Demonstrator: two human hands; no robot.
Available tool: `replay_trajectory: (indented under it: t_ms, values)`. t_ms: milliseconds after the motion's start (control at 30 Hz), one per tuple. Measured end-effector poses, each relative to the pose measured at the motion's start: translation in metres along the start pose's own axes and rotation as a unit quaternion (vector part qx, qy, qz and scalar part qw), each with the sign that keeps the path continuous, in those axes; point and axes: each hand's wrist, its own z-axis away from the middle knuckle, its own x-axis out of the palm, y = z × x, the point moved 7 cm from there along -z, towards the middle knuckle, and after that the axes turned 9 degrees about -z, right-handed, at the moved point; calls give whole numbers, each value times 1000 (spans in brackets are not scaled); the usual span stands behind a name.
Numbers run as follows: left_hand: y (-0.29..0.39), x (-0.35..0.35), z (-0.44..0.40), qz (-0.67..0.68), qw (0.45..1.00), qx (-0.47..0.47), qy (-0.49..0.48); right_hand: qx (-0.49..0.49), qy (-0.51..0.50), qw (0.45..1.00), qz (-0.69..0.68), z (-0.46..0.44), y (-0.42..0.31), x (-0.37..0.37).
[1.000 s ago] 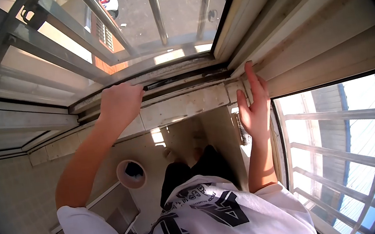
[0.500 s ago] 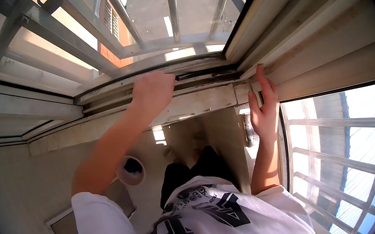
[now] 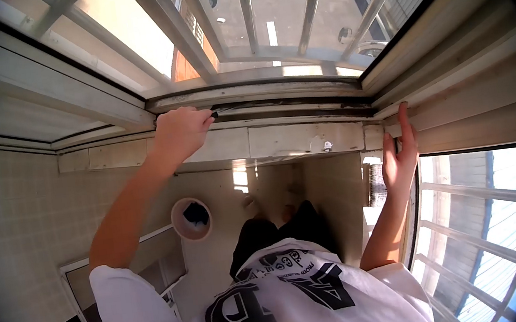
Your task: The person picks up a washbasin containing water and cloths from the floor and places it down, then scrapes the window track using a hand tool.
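Observation:
My left hand (image 3: 182,135) is closed over the window track (image 3: 290,107), close to the frame of the left window panel (image 3: 103,109). A small dark bit (image 3: 214,113) shows at its fingertips; what it belongs to is hidden by the fingers. Dark wet-looking streaks run along the track to the right of this hand. My right hand (image 3: 401,156) has its fingers stretched upward, with the fingertips against the right window frame (image 3: 455,88), and nothing shows in it.
Below the tiled sill (image 3: 284,140), a pink bucket (image 3: 179,228) with dark cloth-like contents stands on the floor. A framed screen (image 3: 81,267) leans at the lower left. Metal bars (image 3: 246,14) stand outside the glass. A bristly brush-like thing (image 3: 376,185) lies near my right forearm.
My left hand has slid left along the track, away from the right corner, leaving more of the track in sight. My right hand stays at the right frame. The view has shifted.

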Motion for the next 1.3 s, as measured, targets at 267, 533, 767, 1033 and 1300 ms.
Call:
replay_trajectory:
  t_ms: [267, 533, 767, 1033, 1300]
  values:
    - [67, 8, -37, 3, 1000, 8, -29, 23, 39, 998, 37, 1, -2, 3]
    - [-75, -1, 34, -76, 992, -85, -60, 23, 38, 998, 40, -2, -2, 5]
    - [-113, -42, 70, -94, 988, -121, -26, 44, 26, 998, 40, -2, 2, 1]
    - [-141, -14, 144, 157, 946, -280, 43, -62, 91, 993, 36, 12, -4, 14]
    - [-5, 114, 129, 810, 449, -372, 63, -18, -292, 943, -160, 97, -73, 207]
